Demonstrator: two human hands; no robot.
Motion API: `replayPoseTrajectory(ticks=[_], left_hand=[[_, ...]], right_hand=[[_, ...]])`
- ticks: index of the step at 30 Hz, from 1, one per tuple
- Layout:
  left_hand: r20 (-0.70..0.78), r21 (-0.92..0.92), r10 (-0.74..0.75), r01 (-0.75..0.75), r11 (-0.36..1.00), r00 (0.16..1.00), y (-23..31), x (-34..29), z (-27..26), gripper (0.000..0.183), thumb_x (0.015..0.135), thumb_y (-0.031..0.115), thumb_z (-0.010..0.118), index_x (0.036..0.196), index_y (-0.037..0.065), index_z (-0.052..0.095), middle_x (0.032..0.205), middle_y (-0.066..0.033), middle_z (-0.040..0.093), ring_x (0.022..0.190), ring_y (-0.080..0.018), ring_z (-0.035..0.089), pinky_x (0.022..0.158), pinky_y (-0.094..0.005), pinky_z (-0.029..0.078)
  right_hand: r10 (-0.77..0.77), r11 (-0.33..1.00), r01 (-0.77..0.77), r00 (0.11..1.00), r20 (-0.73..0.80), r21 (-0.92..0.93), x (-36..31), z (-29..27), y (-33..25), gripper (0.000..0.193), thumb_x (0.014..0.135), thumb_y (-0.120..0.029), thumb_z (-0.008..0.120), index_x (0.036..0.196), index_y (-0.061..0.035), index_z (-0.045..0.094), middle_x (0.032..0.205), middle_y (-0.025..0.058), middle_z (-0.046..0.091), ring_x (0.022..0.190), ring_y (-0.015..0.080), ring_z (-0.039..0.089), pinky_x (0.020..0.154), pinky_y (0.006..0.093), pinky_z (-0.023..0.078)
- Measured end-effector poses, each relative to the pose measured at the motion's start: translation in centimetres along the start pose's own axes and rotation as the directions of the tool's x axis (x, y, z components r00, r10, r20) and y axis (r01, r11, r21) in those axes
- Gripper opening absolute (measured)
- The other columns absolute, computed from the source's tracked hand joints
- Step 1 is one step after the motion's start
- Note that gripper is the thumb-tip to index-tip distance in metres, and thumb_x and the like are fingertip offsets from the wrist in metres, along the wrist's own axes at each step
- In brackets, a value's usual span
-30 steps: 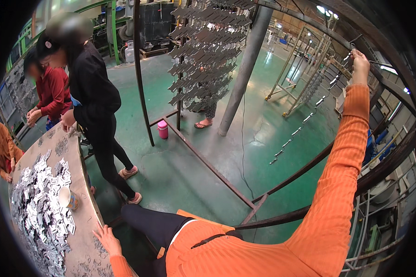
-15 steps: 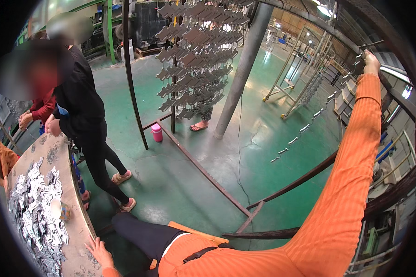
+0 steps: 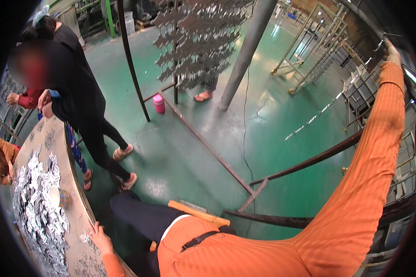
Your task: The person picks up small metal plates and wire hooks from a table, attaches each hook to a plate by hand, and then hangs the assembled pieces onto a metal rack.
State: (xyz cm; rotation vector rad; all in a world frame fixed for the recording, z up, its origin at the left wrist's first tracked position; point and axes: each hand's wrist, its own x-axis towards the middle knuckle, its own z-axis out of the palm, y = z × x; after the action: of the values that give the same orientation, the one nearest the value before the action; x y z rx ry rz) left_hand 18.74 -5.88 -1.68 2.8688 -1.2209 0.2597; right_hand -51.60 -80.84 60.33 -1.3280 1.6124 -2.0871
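My right hand [image 3: 392, 53] is raised at the far upper right, its fingers closed at the top of a hanging chain of small metal pieces [image 3: 315, 117]. Just above the fingers a thin hook [image 3: 392, 35] sticks out; whether the chain touches it is hard to see. The chain slants down and left over the green floor. On the edge of the brown table [image 3: 81, 221] my left hand [image 3: 98, 237] lies with fingers spread, holding nothing. A pile of flat silver metal pieces [image 3: 39, 198] and a paper cup [image 3: 59, 197] are beyond it.
Dark metal rack bars [image 3: 208, 143] cross low in front of me. Linked metal plates [image 3: 196, 44] hang beside a grey post [image 3: 247, 55]. A pink flask [image 3: 158, 104] stands on the floor. A co-worker in black [image 3: 81, 87] leans at the table; others sit beyond.
My right hand has moved up and right, with the chain following. My left hand stays at the table edge. The co-worker in black bends further over the table.
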Motion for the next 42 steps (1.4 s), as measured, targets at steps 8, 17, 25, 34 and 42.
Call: replayPoseTrajectory(ticks=[8,17,25,34,42], left_hand=[[0.058,0.053,-0.049,0.046,0.997,0.997,1.5,0.7,-1.6,0.019,0.078,-0.006,0.052,0.09,0.008,0.058,0.127,-0.0065,0.054,0.141,-0.0278,0.025,0.114,-0.0571,0.013],[0.078,0.038,-0.044,0.041,0.998,0.996,0.9,-0.1,-1.3,0.02,0.078,-0.007,0.051,0.089,0.008,0.059,0.129,-0.0066,0.053,0.142,-0.0282,0.025,0.114,-0.0553,0.014],[0.035,0.054,0.001,-0.003,0.999,0.999,0.2,0.2,-0.3,0.019,0.077,-0.007,0.052,0.087,0.008,0.058,0.127,-0.0058,0.054,0.14,-0.0287,0.027,0.114,-0.0538,0.017],[0.056,0.07,-0.017,0.014,0.997,0.998,0.5,0.1,-0.7,0.018,0.078,-0.006,0.051,0.086,0.008,0.058,0.128,-0.0069,0.053,0.141,-0.0295,0.026,0.114,-0.0527,0.017],[0.056,0.078,-0.006,0.002,0.997,0.998,0.9,0.2,-0.9,0.02,0.077,-0.007,0.052,0.088,0.009,0.059,0.129,-0.0057,0.052,0.141,-0.0292,0.026,0.114,-0.0532,0.017]], right_hand=[[-0.327,0.889,0.367,0.928,-0.181,0.274,-15.4,-1.0,15.3,0.02,0.083,-0.02,0.072,0.087,-0.0032,0.061,0.076,0.0039,0.063,0.065,0.0115,0.058,0.06,0.0259,0.046],[0.454,0.852,-0.28,0.817,0.355,-0.443,-42.5,-1.9,41.8,0.047,0.079,-0.017,0.074,0.122,-0.0056,0.057,0.118,0.0117,0.062,0.098,0.0199,0.062,0.067,0.0327,0.052],[0.288,0.949,-0.225,0.903,0.318,-0.219,-43.7,-1.4,45.8,0.032,0.083,-0.006,0.069,0.114,-0.0063,0.061,0.109,0.0077,0.066,0.094,0.0162,0.063,0.065,0.0284,0.052],[0.351,0.935,-0.353,0.919,0.179,-0.02,-46.1,-0.3,45.3,0.025,0.082,-0.001,0.069,0.105,0.0003,0.059,0.094,0.0105,0.068,0.078,0.0151,0.067,0.056,0.0216,0.052],[0.36,0.919,-0.373,0.926,0.115,0.127,-46.8,-0.4,45.1,0.027,0.085,-0.002,0.067,0.11,-0.0003,0.057,0.098,0.0123,0.067,0.08,0.0167,0.067,0.057,0.0217,0.053]])
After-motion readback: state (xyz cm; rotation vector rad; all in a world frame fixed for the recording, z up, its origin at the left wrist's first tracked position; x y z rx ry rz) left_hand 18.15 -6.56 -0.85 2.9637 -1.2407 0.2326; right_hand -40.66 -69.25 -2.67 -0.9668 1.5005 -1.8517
